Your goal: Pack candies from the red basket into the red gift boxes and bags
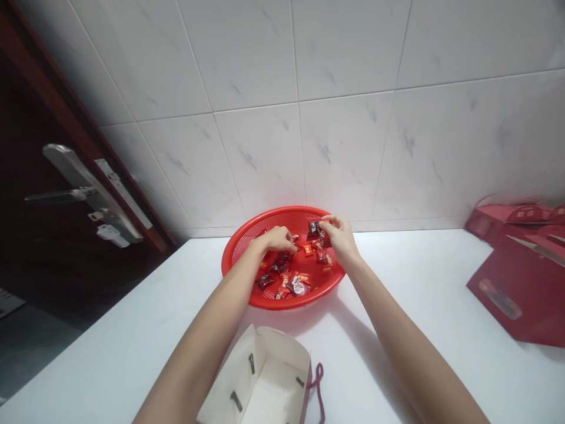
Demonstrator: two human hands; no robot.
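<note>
A red mesh basket [233, 253] stands on the white table by the tiled wall, with several wrapped candies [298, 285] inside. My left hand [279, 239] reaches into the basket, fingers pinched together over the candies; what they hold, if anything, is too small to make out. At the basket's right rim, my right hand [339, 234] grips a dark red candy packet [314, 228] between thumb and fingers. Nearer to me, an open box [273, 383] with a pale inside and a dark red cord lies below the basket.
Red folded boxes [525, 282] lie at the table's right side. A dark red door [39, 176] with a metal handle stands at the left, beyond the edge of the white table [154, 306]. The tiled wall [344, 147] rises behind the basket.
</note>
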